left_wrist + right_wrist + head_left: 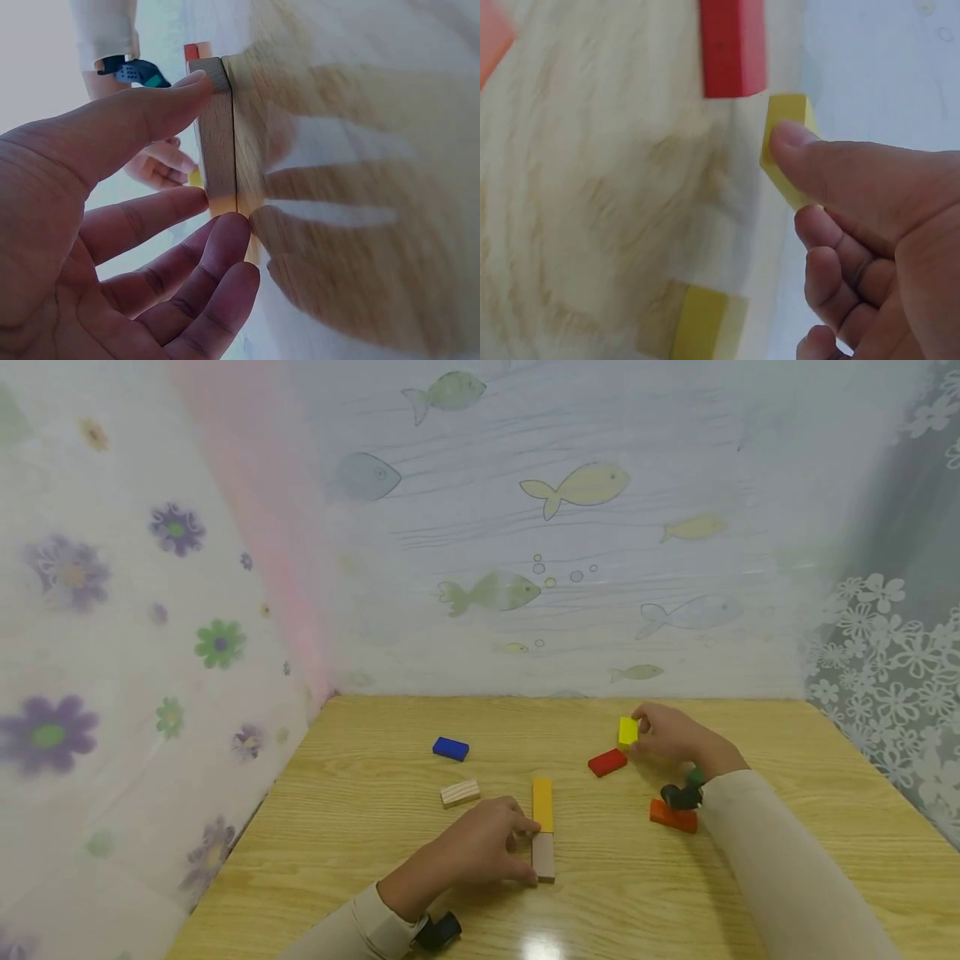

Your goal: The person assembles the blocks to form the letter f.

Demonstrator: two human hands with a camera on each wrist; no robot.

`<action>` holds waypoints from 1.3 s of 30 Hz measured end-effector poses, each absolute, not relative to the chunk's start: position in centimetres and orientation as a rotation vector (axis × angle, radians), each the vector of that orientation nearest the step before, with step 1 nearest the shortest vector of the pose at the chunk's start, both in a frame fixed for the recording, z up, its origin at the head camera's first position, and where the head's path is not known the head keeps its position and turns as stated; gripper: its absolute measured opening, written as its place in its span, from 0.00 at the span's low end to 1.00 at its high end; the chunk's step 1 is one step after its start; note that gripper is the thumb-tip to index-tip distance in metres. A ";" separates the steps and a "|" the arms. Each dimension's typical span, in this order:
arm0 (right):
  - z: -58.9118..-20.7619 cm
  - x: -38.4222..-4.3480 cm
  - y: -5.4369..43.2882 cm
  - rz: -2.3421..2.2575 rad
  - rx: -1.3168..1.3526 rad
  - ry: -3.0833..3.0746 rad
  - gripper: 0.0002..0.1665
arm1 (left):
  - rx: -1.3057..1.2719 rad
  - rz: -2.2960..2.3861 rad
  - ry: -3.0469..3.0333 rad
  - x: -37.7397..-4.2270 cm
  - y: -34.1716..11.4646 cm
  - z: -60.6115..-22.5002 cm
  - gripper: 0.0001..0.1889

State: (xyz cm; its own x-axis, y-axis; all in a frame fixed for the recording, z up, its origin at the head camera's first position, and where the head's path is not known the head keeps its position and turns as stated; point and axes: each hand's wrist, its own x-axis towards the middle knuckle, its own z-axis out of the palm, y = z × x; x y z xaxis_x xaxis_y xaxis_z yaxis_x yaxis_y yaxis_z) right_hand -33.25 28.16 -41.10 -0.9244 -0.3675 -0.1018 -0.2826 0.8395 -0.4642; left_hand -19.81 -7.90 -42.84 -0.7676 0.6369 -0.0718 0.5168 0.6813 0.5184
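Note:
A plain wooden block (543, 858) lies end to end with an orange-yellow block (542, 804) in a straight row. My left hand (480, 843) holds the plain block, thumb at its near end and index finger by the joint; in the left wrist view the other fingers curl below. Toward the back right, my right hand (671, 735) pinches a yellow block (787, 135) between thumb and fingers. A red block (607, 762) lies just in front and to the left of it.
An orange block (672, 816) lies under the right wrist's camera. Left of the row are a blue block (451, 748) and a light striped wooden block (460, 793). A yellow shape (701, 322) shows low in the right wrist view. A fish-patterned sheet (570, 568) hangs behind the table.

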 end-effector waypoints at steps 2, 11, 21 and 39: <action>-40.8 -33.2 28.1 -0.698 -0.496 2.851 0.36 | 0.929 0.705 2.651 -19.8 -7.9 -42.8 0.31; -39.9 -32.7 26.4 -0.867 -0.495 2.881 0.36 | 0.924 0.700 2.652 -19.7 -7.9 -42.8 0.31; -40.4 -32.2 24.2 -1.051 -0.520 2.870 0.36 | 0.906 0.707 2.652 -19.7 -7.9 -42.7 0.31; -41.4 -30.8 19.9 -1.174 -0.553 2.800 0.35 | 0.895 0.684 2.658 -19.9 -7.8 -42.8 0.31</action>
State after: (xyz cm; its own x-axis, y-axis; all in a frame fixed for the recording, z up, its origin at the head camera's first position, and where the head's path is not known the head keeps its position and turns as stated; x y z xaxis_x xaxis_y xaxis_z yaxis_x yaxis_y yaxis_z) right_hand -30.80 19.93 -41.37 -0.9343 -0.3460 0.0853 -0.3034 0.6467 -0.6998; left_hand -19.89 -7.82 -42.79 -0.7787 0.6212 -0.0874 0.5018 0.7004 0.5076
